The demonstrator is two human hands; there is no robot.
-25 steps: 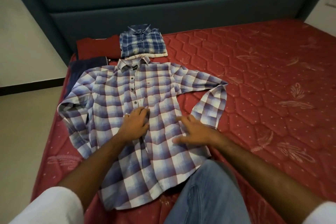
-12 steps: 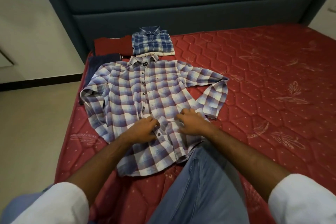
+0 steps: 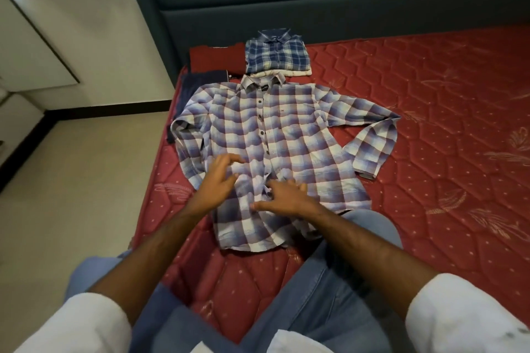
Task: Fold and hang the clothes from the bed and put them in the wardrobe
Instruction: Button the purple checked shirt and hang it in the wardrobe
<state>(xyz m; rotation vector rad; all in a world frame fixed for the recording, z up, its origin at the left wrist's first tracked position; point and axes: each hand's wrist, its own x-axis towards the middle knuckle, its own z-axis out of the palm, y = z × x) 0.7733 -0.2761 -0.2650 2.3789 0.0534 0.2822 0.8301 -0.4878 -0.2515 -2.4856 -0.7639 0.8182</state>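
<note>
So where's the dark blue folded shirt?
In the head view, the folded dark blue checked shirt lies on the red quilted mattress near the headboard, just beyond the spread pale checked shirt's collar.

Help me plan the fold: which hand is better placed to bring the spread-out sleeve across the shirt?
Probably the right hand: the spread sleeve lies on its side of the checked shirt. The left hand would have to cross over.

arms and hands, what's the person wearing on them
Both forearms are bare below white sleeves pushed up near the elbows. The left hand and right hand wear no gloves; no rings, watch or bracelets show.
</note>
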